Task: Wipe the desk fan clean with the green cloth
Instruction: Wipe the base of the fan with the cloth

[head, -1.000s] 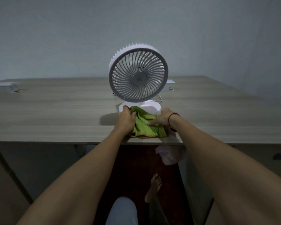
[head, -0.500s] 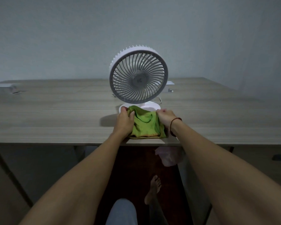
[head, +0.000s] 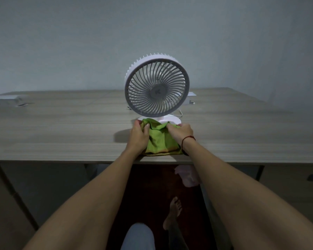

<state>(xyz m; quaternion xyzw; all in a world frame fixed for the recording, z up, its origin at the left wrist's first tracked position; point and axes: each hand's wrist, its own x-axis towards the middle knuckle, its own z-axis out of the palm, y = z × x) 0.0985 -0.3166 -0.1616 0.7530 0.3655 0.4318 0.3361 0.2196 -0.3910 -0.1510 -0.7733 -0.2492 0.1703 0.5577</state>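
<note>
A white desk fan (head: 157, 87) with a round grey grille stands upright on a wooden desk (head: 61, 134), facing me. The green cloth (head: 158, 139) lies bunched on the desk just in front of the fan, and its far edge covers the front of the fan's white base (head: 172, 120). My left hand (head: 138, 137) grips the cloth's left side with thumb on top. My right hand (head: 181, 132), with a red cord on the wrist, pinches the cloth's right side near the base.
A white cable (head: 179, 112) runs from behind the fan to a white block (head: 191, 95) at the desk's back. Another white object (head: 5, 99) sits at the far left. The desk's front edge is just below the cloth. A pale bag (head: 187, 175) hangs beneath it.
My right hand has moved from lying flat on the cloth to gripping its right edge nearer the fan's base. The cloth has bunched up between both hands. The left hand has stayed put.
</note>
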